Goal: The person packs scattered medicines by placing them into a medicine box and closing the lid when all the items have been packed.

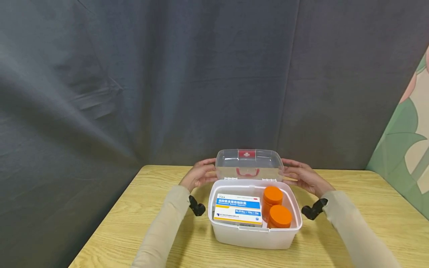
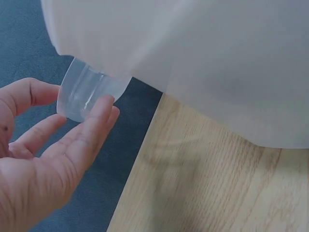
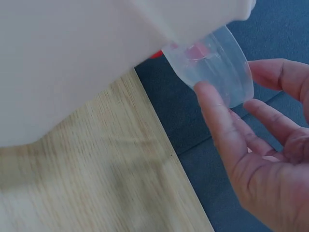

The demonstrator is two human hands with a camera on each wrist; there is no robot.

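A white plastic medicine box (image 1: 251, 240) stands on the table with its clear lid (image 1: 231, 163) tipped up and back on its hinges. The lid bears a red tab with a white cross and a red handle. At the lid's left end my left hand (image 1: 200, 174) holds the rim between fingers and thumb; the left wrist view shows the fingertips on the clear plastic. My right hand (image 1: 306, 178) holds the lid's right end likewise. Inside the box lie a blue-and-white medicine carton (image 1: 238, 209) and two orange-capped bottles, one cap (image 1: 280, 216) nearer the front.
The wooden table (image 1: 144, 216) extends to both sides of the box. A dark grey curtain (image 1: 214, 82) hangs right behind its back edge. A wall with a leaf pattern (image 1: 402, 141) is at the far right. Black wrist cameras (image 1: 197, 206) sit close to the box's sides.
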